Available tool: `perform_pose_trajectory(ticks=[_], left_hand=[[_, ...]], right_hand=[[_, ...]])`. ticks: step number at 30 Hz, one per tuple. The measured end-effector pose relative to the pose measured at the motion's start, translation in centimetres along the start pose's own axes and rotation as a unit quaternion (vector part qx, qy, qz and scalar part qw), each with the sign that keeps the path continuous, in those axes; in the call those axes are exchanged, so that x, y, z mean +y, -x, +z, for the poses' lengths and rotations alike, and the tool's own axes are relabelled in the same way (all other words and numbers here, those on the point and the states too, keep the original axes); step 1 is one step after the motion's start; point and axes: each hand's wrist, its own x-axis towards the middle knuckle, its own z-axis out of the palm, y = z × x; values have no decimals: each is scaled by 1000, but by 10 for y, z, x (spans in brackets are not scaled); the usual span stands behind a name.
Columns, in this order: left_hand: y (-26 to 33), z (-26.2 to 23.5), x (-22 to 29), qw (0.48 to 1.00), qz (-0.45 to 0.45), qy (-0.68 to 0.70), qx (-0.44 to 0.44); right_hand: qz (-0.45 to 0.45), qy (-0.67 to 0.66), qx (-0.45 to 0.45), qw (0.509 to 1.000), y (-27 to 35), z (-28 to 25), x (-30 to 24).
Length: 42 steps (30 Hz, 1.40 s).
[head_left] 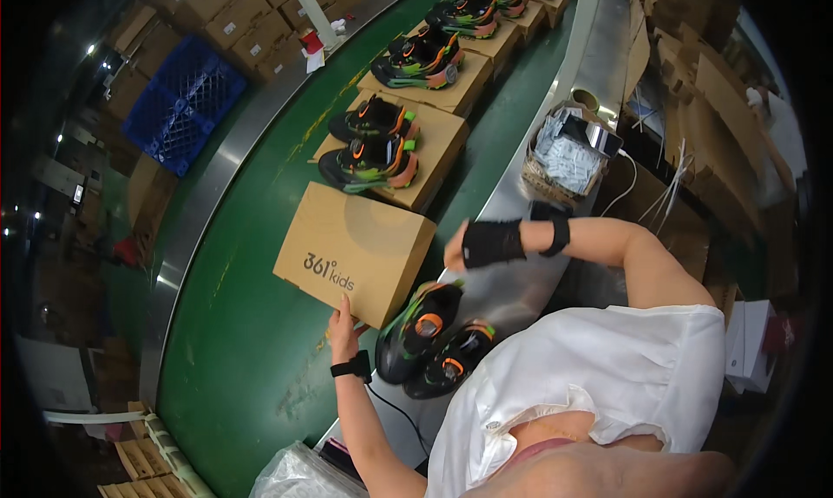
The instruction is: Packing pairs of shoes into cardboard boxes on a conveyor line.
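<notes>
My left hand (343, 331) grips the near edge of a closed tan cardboard shoebox (360, 251). Its thumb lies on the lid, while the other fingers are partly hidden at the box's side. The box sits on the green conveyor belt, somewhat askew. My right hand (455, 246), below a black wrist brace, hovers right of the box, above the metal ledge. Its fingers are mostly hidden from view. Between box and body stand a black sneaker (421, 324) with orange and green accents and its matching mate (453, 359), on the metal ledge at the belt's edge.
Farther up the green belt (252, 324), more shoeboxes (442, 151) carry pairs of similar sneakers (369, 161). At right, a carton of white packets (564, 155) holds a phone (592, 135) on top. A blue plastic pallet (184, 106) leans beyond the belt. Plastic wrap (304, 474) lies bottom left.
</notes>
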Motion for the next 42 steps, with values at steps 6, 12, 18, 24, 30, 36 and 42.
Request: perform_pose_trajectory(ticks=[6,12,18,24,30,36,42], left_hand=[[-42,11,-27,947,285,-62,136],[-99,38,13,940,335,-57,30],[-96,-26,-8,955,281,-56,75],[-111,-27,5,906,409,-57,87],[-116,58,27,936,343,-70,44],[-149,106,38,946,309,-97,-30],[-83,121,95,969,232,-6,-87]], right_hand=[[367,-5,400,840,-9,-128,167],[430,-16,622,654,101,-228,406],[461,-346,546,609,-10,-176,269],[535,-253,519,617,13,-204,209],[505,-72,615,601,56,-245,272],[157,381,549,727,21,-218,158],[60,334,170,925,-24,-82,95]])
